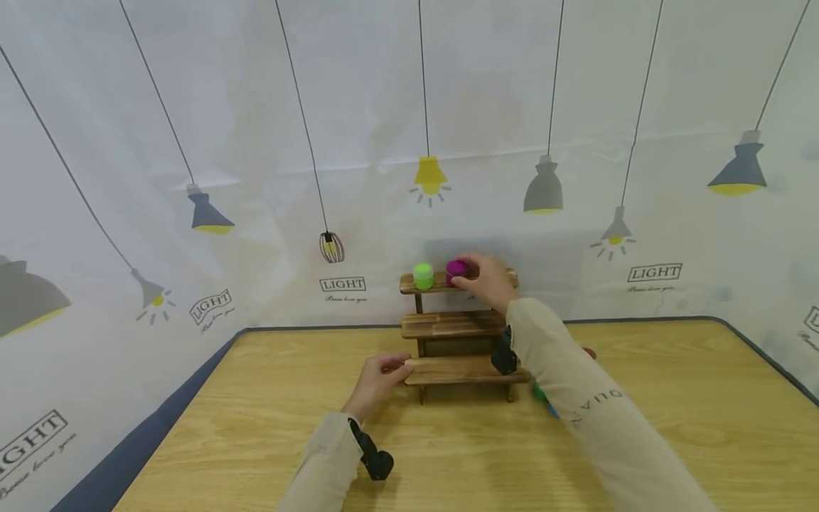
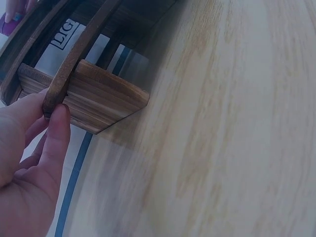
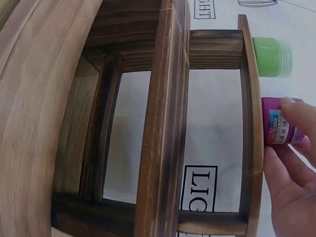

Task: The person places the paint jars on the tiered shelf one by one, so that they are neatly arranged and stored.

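A three-tier wooden rack (image 1: 453,325) stands on the table near the back wall. On its top tier, my right hand (image 1: 489,279) grips a purple jar (image 3: 277,121) between thumb and fingers; the jar's base is right at the board. Beside it on the same tier sits a green jar (image 1: 424,276), also seen in the right wrist view. My left hand (image 1: 376,380) pinches the left end of the bottom tier, with thumb and fingertips on the board's edge (image 2: 58,89) in the left wrist view.
To the right of the rack, partly hidden by my right sleeve (image 1: 595,398), lie a green thing (image 1: 539,391), a blue thing (image 1: 552,410) and a reddish thing (image 1: 590,352). A white wall covering (image 1: 377,213) printed with lamps rises behind the wood-grain table (image 1: 269,427).
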{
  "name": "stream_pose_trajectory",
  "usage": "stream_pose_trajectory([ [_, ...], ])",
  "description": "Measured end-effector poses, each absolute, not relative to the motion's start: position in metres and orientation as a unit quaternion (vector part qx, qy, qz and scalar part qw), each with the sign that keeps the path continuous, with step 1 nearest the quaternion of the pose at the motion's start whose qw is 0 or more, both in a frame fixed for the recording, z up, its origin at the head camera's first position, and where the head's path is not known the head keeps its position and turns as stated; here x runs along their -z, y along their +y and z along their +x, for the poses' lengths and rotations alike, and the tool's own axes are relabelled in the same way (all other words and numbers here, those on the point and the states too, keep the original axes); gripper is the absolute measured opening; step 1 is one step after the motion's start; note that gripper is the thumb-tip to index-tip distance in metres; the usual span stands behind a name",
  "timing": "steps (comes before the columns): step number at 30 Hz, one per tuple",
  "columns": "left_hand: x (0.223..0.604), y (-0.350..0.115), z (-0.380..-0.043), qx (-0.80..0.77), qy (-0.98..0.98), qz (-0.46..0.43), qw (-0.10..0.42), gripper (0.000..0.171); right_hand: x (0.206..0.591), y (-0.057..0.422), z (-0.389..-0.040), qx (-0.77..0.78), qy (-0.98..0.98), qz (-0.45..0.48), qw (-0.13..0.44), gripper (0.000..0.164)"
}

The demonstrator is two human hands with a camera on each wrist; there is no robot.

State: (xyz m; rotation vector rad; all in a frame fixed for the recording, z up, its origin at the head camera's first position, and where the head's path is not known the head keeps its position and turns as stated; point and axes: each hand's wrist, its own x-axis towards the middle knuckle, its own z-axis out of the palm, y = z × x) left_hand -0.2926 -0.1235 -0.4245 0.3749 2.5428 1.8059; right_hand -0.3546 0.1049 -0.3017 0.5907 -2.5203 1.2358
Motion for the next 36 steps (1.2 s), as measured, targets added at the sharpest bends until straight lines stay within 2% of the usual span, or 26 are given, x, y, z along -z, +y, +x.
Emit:
stream_pose_trajectory([
  [23, 0.4246, -0.1253, -0.2914, -0.581, 0.806, 0.116, 0.003, 0.032, 0.3043, 0.0969, -0.3564, -0.447, -0.876, 0.136, 0.124, 0.046],
  [36, 0.4167, -0.1264, -0.2846, -0.580, 0.805, 0.122, 0.012, 0.034, 0.3090, 0.1017, -0.3536, -0.473, -0.862, 0.136, 0.120, 0.051],
])
